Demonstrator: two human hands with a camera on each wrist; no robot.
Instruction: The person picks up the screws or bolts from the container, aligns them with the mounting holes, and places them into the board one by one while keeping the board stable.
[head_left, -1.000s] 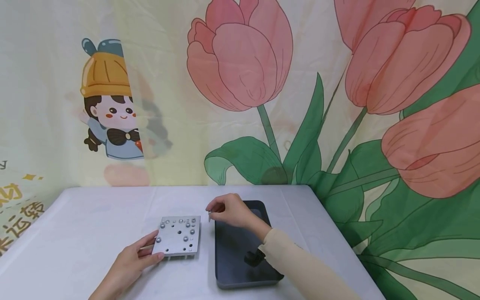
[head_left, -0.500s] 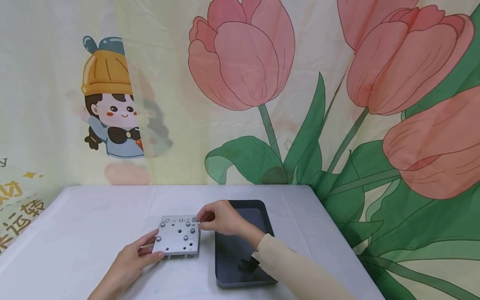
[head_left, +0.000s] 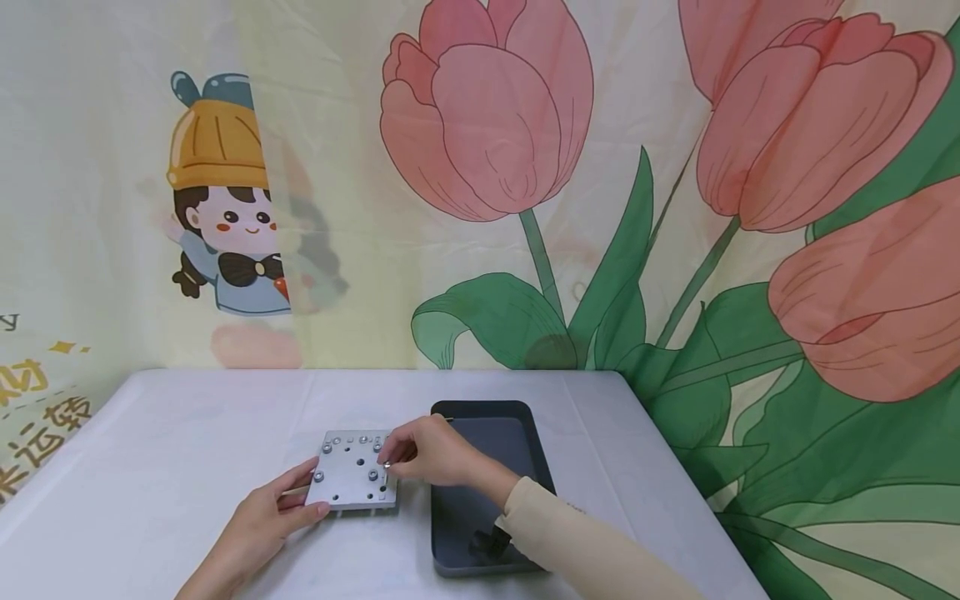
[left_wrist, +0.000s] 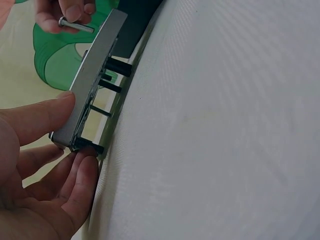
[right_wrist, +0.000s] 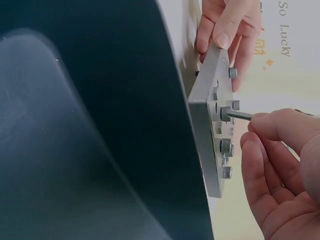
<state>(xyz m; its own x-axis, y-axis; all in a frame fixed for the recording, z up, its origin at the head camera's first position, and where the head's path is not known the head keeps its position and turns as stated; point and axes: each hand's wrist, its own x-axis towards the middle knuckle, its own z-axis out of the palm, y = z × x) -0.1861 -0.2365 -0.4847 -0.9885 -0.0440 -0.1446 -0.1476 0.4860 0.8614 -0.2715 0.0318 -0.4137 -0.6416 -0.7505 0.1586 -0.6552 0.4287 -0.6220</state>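
A square silver metal plate (head_left: 343, 487) with holes and several socket-head screws stands in the middle of the table, screw shanks (left_wrist: 110, 86) jutting from its underside. My left hand (head_left: 262, 521) grips its left edge, thumb on the near corner and fingers beneath. Over the plate's right side, my right hand (head_left: 435, 454) pinches a thin metal screw (right_wrist: 240, 115) near its head. The screw's threaded shank points at the plate's upper face, its tip overlapping a seated screw head (right_wrist: 225, 114) in the right wrist view. The left wrist view shows the shank apart from the plate.
A dark rectangular tray (head_left: 495, 429) lies right of the plate, partly under my right forearm. Beside the sleeve, a black piece (head_left: 487, 542) shows over the tray. White cloth (head_left: 187, 442) covers the table; a tulip-printed curtain (head_left: 487, 133) hangs behind.
My right hand has moved left and slightly toward me with the screw, from over the tray to over the plate's right side. My left hand and the plate have stayed put.
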